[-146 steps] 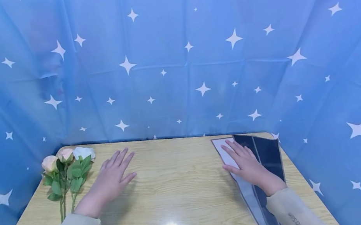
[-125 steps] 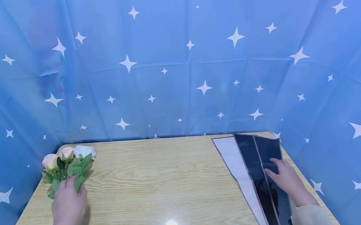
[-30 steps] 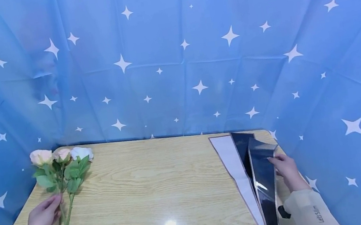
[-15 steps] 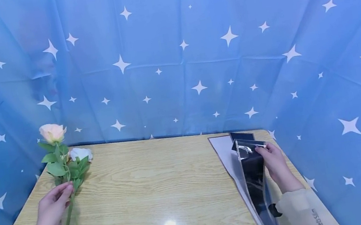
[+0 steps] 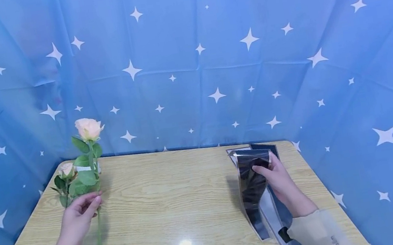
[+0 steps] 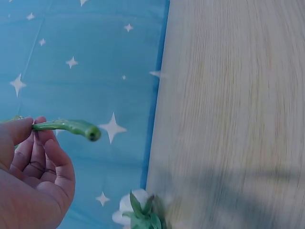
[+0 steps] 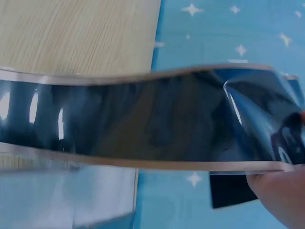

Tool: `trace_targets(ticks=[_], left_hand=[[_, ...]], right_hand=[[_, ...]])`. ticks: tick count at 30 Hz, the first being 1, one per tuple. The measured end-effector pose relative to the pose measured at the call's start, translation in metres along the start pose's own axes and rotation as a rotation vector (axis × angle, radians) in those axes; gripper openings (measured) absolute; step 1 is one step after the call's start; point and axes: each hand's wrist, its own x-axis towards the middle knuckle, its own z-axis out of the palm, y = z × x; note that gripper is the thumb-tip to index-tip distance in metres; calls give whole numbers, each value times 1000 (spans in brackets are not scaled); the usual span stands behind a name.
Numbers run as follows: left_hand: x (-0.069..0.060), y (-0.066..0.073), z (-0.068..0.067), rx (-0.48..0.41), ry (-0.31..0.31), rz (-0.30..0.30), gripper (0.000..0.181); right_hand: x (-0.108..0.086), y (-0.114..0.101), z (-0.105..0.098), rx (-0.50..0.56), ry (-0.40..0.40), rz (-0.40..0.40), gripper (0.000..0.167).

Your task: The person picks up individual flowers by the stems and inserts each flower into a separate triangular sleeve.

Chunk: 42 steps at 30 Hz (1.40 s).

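Note:
My left hand pinches the green stem of a pale pink rose, held upright above the table's left side. In the left wrist view the stem's cut end sticks out past the fingers of that hand. At the right, my right hand pinches the upper end of a glossy dark strip with a light border, which hangs down and bends. The right wrist view shows this strip stretched across, with part of the hand at its end.
Another pink rose and a white rose lie at the table's back left. A white sheet and another dark sheet lie beneath the raised strip. A blue curtain with stars surrounds the wooden table.
The left hand, first flat above the table, took hold of one rose, raised it and moved right. The right hand picked up one dark strip and carried it left.

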Motion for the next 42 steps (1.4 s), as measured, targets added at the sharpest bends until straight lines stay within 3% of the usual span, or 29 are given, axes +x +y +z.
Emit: trace_targets(ticks=[4,9,14,18,23,28,31,33,36,42], left_hand=[[-1,4,9,54,0,64,32],[-2,9,23,68,-18,71,31],[-2,12,36,16,-26,66,32],[-3,15,44,-20,-39,80,28],[-5,19,50,-33,-56,75,29],[-5,21,52,-44,-60,63,30],[-5,22,53,-42,-60,70,30],[-5,22,53,-48,-60,75,30],[-5,22,54,-57,-59,81,29],[-5,21,54,-56,-63,63,30]], right_hand=[[-2,-1,15,90,13,58,41],[-2,4,32,172,43,126,36],[2,11,48,238,83,72,29],[4,13,56,213,113,-38,25],[4,10,64,198,107,-179,35],[-2,4,69,309,60,-137,32],[-5,1,70,398,42,-95,9],[-5,0,71,438,59,-85,18],[-4,-1,72,463,111,-106,35],[-1,3,74,427,155,-181,18]])
